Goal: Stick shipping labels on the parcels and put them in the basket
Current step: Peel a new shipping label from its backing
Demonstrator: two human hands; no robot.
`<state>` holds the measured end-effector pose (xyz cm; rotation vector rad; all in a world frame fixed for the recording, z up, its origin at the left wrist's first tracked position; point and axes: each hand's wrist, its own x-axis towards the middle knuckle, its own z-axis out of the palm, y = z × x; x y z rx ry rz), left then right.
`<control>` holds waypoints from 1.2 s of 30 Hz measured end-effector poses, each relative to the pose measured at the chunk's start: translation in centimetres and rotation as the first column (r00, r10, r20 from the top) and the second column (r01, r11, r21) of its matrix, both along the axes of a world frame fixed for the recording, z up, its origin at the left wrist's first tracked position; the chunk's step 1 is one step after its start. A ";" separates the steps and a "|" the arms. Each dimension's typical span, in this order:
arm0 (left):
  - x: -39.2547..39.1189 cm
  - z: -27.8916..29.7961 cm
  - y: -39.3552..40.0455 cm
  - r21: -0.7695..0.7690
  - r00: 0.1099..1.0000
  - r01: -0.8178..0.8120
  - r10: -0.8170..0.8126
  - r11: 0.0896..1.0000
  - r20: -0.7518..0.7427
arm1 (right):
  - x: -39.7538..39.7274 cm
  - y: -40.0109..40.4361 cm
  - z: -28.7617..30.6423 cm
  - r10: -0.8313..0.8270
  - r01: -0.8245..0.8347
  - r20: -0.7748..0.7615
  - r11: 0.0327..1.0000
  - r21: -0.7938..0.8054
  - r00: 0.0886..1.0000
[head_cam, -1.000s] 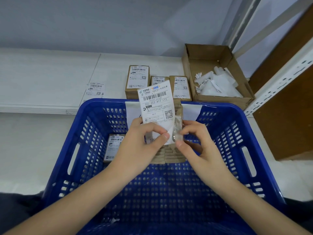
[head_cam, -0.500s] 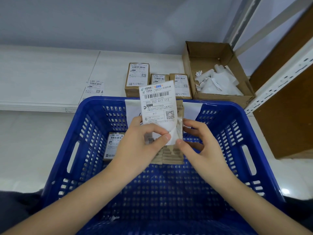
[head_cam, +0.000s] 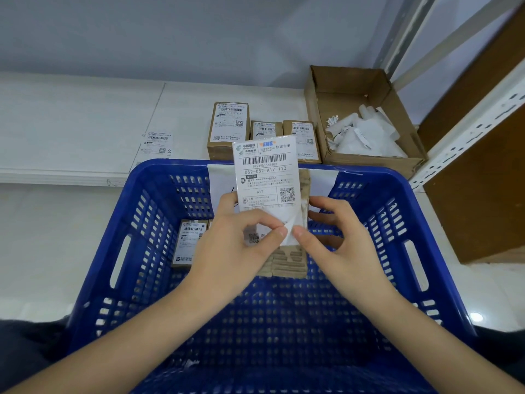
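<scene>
left hand: pinches shipping label
right hand: pinches label's lower corner, maybe backing
parcel: behind label
basket: below; labelled boxes at 12 o'clock

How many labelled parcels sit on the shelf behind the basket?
3, in a row: a tall one at left, a middle one and a right one, both partly hidden by the held label.

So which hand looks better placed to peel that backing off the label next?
The right hand, probably: its thumb and forefinger sit at the lifted corner of the label, while the left hand pinches label and parcel.
</scene>
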<state>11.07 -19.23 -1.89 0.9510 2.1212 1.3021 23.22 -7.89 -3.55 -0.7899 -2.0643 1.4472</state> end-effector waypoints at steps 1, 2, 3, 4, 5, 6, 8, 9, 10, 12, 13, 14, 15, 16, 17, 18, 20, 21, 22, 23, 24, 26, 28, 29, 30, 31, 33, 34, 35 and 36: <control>0.0 0.1 0.0 0.005 1.000 0.004 -0.004 1.000 -0.004 | 0.0 0.1 0.0 -0.005 0.005 -0.001 1.000 0.011 1.000; 0.0 0.1 0.0 0.007 1.000 0.008 -0.008 1.000 -0.010 | 0.0 0.1 -0.1 -0.010 0.010 0.000 1.000 0.017 1.000; -0.1 0.2 0.0 0.007 1.000 0.008 -0.007 1.000 -0.009 | 0.0 0.1 -0.1 -0.011 0.011 -0.004 1.000 0.017 1.000; -0.1 0.3 0.0 0.011 1.000 0.002 -0.002 1.000 0.001 | 0.1 0.2 -0.2 -0.009 0.009 -0.013 1.000 0.012 1.000; -0.1 0.3 0.0 0.021 1.000 -0.007 0.007 1.000 0.016 | 0.1 0.2 -0.2 -0.007 0.007 -0.025 1.000 0.003 1.000; -0.2 0.4 0.0 0.033 0.999 -0.017 0.016 0.999 0.028 | 0.1 0.3 -0.2 -0.008 0.007 -0.038 1.000 -0.009 0.999; -0.3 0.6 0.1 0.056 0.999 -0.031 0.029 0.998 0.044 | 0.0 0.4 -0.2 -0.012 0.010 -0.058 0.999 -0.034 0.998; -0.4 0.7 0.1 0.065 0.998 -0.034 0.031 0.997 0.052 | 0.0 0.5 -0.2 -0.014 0.012 -0.059 1.000 -0.026 0.998; -0.4 0.7 0.1 0.073 0.998 -0.035 0.031 0.997 0.061 | 0.0 0.6 -0.2 -0.016 0.015 -0.049 1.000 -0.007 0.999; -0.4 0.9 0.2 0.089 0.997 -0.031 0.024 0.996 0.078 | 0.0 0.7 -0.1 -0.009 0.008 -0.025 1.000 -0.007 1.000; -0.4 1.0 0.2 0.098 0.996 -0.025 0.017 0.995 0.086 | 0.0 0.8 0.0 0.007 -0.009 -0.029 0.999 -0.046 1.000; -0.4 1.1 0.2 0.108 0.996 -0.017 0.007 0.994 0.092 | -0.1 1.0 0.1 0.029 -0.033 -0.039 0.995 -0.093 0.999; -0.3 1.2 0.2 0.114 0.996 -0.007 -0.004 0.993 0.090 | 0.0 1.1 0.3 0.046 -0.052 -0.047 0.991 -0.126 0.998; -0.3 1.3 0.1 0.114 0.996 0.003 -0.012 0.994 0.083 | 0.0 1.3 0.3 0.053 -0.059 -0.047 0.988 -0.140 0.997; -0.3 1.4 0.1 0.107 0.997 0.012 -0.020 0.994 0.074 | 0.0 1.4 0.4 0.054 -0.060 -0.045 0.988 -0.142 0.998; -0.3 1.5 0.1 0.099 0.997 0.019 -0.026 0.995 0.066 | 0.0 1.5 0.4 0.052 -0.058 -0.041 0.989 -0.140 0.998; -0.3 1.6 0.1 0.081 0.998 0.028 -0.033 0.996 0.060 | 0.0 1.5 0.4 0.048 -0.052 -0.035 0.990 -0.130 0.998; -0.4 1.6 0.1 0.071 0.997 0.030 -0.035 0.997 0.067 | 0.0 1.4 0.4 0.042 -0.045 -0.032 0.991 -0.128 0.999; -0.6 1.6 0.1 0.059 0.996 0.030 -0.035 0.998 0.084 | 0.0 1.3 0.3 0.031 -0.034 -0.029 0.991 -0.129 0.999; -0.8 1.5 0.2 0.048 0.994 0.027 -0.032 0.998 0.108 | 0.0 1.2 0.3 0.018 -0.021 -0.025 0.991 -0.132 1.000; -1.0 1.5 0.3 0.040 0.992 0.023 -0.027 0.999 0.125 | 0.0 1.2 0.3 0.006 -0.009 -0.020 0.991 -0.130 1.000; -1.2 1.2 0.2 0.039 0.996 0.031 -0.034 0.999 0.087 | 0.0 1.3 0.4 -0.021 0.021 0.005 0.996 -0.090 1.000; -1.2 1.0 -0.1 0.040 0.995 0.071 -0.069 0.997 -0.071 | 0.0 1.5 0.5 -0.059 0.061 0.026 0.996 -0.063 0.998; -1.3 1.1 -0.2 0.035 0.977 0.099 -0.091 0.994 -0.192 | 0.0 1.6 0.4 -0.075 0.077 0.032 0.995 -0.068 0.997; -1.3 1.0 -0.4 0.021 0.935 0.126 -0.111 0.992 -0.338 | 0.0 1.7 0.4 -0.085 0.088 0.039 0.993 -0.076 0.996; -1.5 0.9 -0.4 -0.001 0.858 0.148 -0.129 0.989 -0.497 | -0.1 1.7 0.4 -0.092 0.096 0.047 0.992 -0.081 0.995; -1.4 0.4 -0.4 -0.052 0.675 0.177 -0.160 0.983 -0.720 | -0.1 1.5 0.2 -0.097 0.102 0.068 0.993 -0.067 0.993; -1.3 0.3 -0.4 -0.068 0.630 0.183 -0.170 0.981 -0.758 | -0.1 1.4 0.1 -0.098 0.103 0.079 0.993 -0.052 0.992; -1.2 0.1 -0.4 -0.073 0.622 0.184 -0.174 0.980 -0.764 | -0.1 1.3 0.0 -0.101 0.105 0.091 0.994 -0.038 0.991; -1.0 0.1 -0.4 -0.072 0.630 0.186 -0.175 0.980 -0.757 | 0.0 1.2 0.0 -0.103 0.106 0.103 0.994 -0.026 0.989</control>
